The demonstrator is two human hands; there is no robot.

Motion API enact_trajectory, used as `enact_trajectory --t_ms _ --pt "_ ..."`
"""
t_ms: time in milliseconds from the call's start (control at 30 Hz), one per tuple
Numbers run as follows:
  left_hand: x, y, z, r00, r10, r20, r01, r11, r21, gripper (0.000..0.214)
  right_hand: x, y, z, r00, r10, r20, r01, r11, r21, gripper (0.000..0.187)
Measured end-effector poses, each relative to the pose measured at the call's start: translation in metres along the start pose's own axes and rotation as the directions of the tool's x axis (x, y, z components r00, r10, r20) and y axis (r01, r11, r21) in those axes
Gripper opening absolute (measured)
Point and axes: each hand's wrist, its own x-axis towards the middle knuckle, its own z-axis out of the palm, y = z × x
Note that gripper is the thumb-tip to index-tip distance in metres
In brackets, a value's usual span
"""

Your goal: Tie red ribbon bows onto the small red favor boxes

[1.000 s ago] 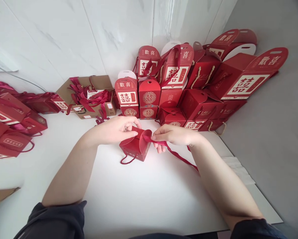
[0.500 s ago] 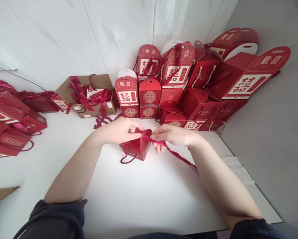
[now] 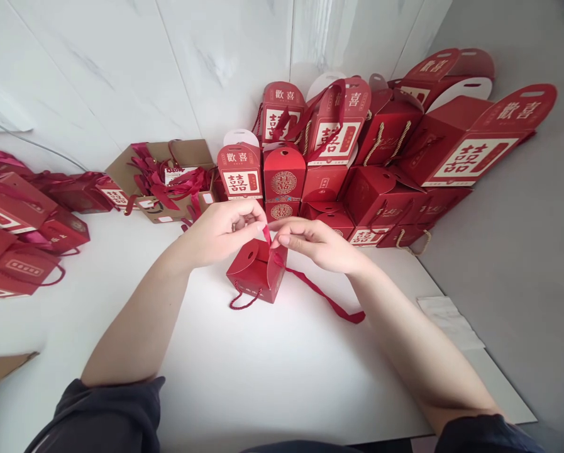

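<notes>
A small red gift box [image 3: 256,274] with a cord handle stands on the white table [image 3: 272,377] in front of me. My left hand [image 3: 222,233] is closed in a pinch on a dark red ribbon [image 3: 326,297] just above the box top. My right hand [image 3: 312,242] also pinches the ribbon at the box's upper right edge. The ribbon's loose end trails across the table to the right.
A stack of larger red gift boxes [image 3: 357,163] fills the far corner against the marble wall. A brown cardboard box [image 3: 161,176] full of red ribbons sits at the back left. More red boxes [image 3: 17,233] lie at the left edge.
Both hands have lifted slightly and drawn the ribbon upward through the box top. The ribbon's trailing end has slid closer to the box.
</notes>
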Motion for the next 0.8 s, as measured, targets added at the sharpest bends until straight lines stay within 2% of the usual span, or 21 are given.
enact_trajectory --t_ms 33,100,167,233,333,367,433,500,567,667,800 --pt "-0.001 0.002 0.0 0.999 0.034 -0.019 -0.033 0.999 0.014 0.018 0.0 0.0 0.001 0.999 -0.013 0.044 0.009 0.996 0.084 0.026" --pt "-0.004 0.005 -0.001 0.998 0.06 -0.03 -0.057 0.994 0.089 0.019 -0.001 -0.002 0.002 1.0 -0.012 0.024 0.007 0.982 0.191 0.027" --pt "-0.008 0.003 -0.002 0.999 0.007 0.037 -0.014 0.98 0.196 0.034 -0.004 -0.009 0.001 0.994 -0.007 -0.108 0.031 0.973 0.227 0.025" --pt "-0.011 -0.002 -0.002 0.984 -0.099 0.151 0.053 0.957 0.286 0.046 -0.01 -0.019 -0.002 0.965 -0.014 -0.262 0.08 0.966 0.244 0.023" --pt "-0.012 -0.01 0.0 0.937 -0.221 0.27 0.129 0.938 0.321 0.032 -0.016 -0.032 -0.006 0.925 0.002 -0.38 0.099 0.964 0.245 0.026" --pt "-0.01 -0.012 0.0 0.93 -0.229 0.287 0.137 0.942 0.306 0.027 -0.016 -0.033 -0.006 0.93 0.024 -0.367 0.067 0.97 0.235 0.027" --pt "-0.007 -0.015 0.001 0.932 -0.208 0.297 0.137 0.961 0.242 0.025 -0.015 -0.031 -0.005 0.961 0.096 -0.261 -0.042 0.977 0.207 0.03" --pt "-0.003 -0.016 0.0 0.932 -0.206 0.297 0.159 0.972 0.172 0.034 -0.01 -0.023 0.0 0.978 0.179 -0.103 -0.158 0.97 0.183 0.032" --pt "0.0 -0.016 -0.001 0.911 -0.234 0.339 0.212 0.972 0.098 0.046 -0.005 -0.013 0.006 0.967 0.253 0.018 -0.253 0.953 0.165 0.033" --pt "0.002 -0.015 -0.002 0.868 -0.24 0.435 0.274 0.961 -0.017 0.054 0.001 -0.001 0.014 0.946 0.316 0.076 -0.324 0.934 0.149 0.032" --pt "0.001 -0.014 -0.003 0.866 -0.246 0.436 0.277 0.961 -0.007 0.059 0.002 0.003 0.017 0.943 0.326 0.067 -0.333 0.929 0.16 0.031"
